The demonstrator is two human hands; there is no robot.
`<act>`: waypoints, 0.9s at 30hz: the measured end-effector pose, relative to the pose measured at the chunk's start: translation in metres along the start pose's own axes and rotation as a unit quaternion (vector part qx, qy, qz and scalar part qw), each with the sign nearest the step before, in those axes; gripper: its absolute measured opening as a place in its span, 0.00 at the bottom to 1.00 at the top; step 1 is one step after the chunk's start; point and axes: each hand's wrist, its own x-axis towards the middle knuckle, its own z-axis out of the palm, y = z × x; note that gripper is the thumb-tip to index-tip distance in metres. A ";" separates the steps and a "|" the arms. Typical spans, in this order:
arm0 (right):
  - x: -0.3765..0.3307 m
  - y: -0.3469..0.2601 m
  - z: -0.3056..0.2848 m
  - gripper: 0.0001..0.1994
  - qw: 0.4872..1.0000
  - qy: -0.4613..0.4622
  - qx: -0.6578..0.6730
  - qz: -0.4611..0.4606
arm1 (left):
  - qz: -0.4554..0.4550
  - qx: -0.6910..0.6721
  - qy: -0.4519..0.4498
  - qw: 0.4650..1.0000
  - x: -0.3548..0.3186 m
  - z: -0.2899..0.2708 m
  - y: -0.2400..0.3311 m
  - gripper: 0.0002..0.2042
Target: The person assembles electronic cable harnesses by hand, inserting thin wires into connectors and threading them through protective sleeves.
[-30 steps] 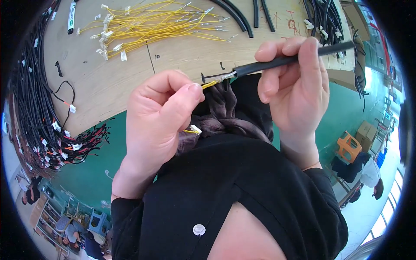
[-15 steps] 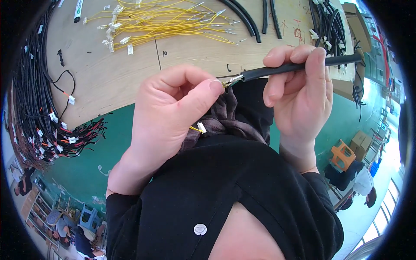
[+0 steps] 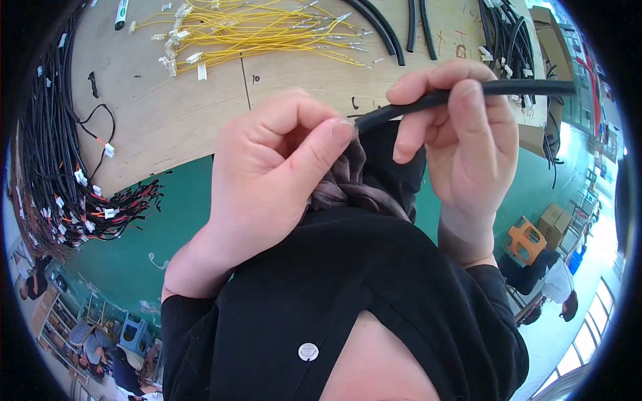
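I am observing both hands raised just over the near edge of the wooden worktable (image 3: 167,113). The right hand (image 3: 471,140) is gripping a black flexible tube (image 3: 431,100) between its thumb and fingers, the tube running crosswise through the grip. One tube end is projecting freely to the right of this hand; the other is sloping down leftward and meeting the fingertips of the left hand (image 3: 267,177). The left hand is pressing thumb and index finger together at that end, its remaining fingers curling in; what it is pinching is being hidden, so I cannot tell.

Beyond the left hand, a spread of yellow wires (image 3: 267,48) is lying on the tabletop, white connectors (image 3: 202,71) facing left and metal terminals facing right. Beyond the gap between the hands, two curved black tubes (image 3: 386,35) are lying side by side; beyond the right hand, I am noting a bundle of black cables (image 3: 513,40). Well to the left of the left hand, a thick black wire harness (image 3: 50,140) is hanging over the table edge
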 end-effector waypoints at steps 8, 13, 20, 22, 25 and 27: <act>-0.002 0.006 -0.006 0.11 0.999 -0.033 0.012 -0.030 | 0.134 0.134 0.004 0.982 0.007 -0.001 -0.006 0.03; -0.003 0.019 0.003 0.10 0.998 -0.055 0.034 -0.014 | 0.160 0.124 0.009 0.979 0.011 0.003 -0.013 0.03; 0.002 0.016 0.002 0.10 0.998 -0.013 0.061 0.020 | 0.032 0.045 -0.014 0.998 0.011 0.005 -0.002 0.03; 0.002 0.014 0.005 0.10 0.995 0.021 0.089 0.036 | -0.010 -0.005 0.007 1.000 0.009 0.004 -0.003 0.05; -0.002 0.019 0.006 0.11 1.000 0.004 0.005 0.023 | 0.046 0.088 -0.037 0.994 0.009 0.000 -0.009 0.06; -0.003 0.019 0.006 0.12 0.999 -0.009 -0.024 0.022 | 0.031 0.060 -0.037 0.997 0.013 0.004 -0.010 0.06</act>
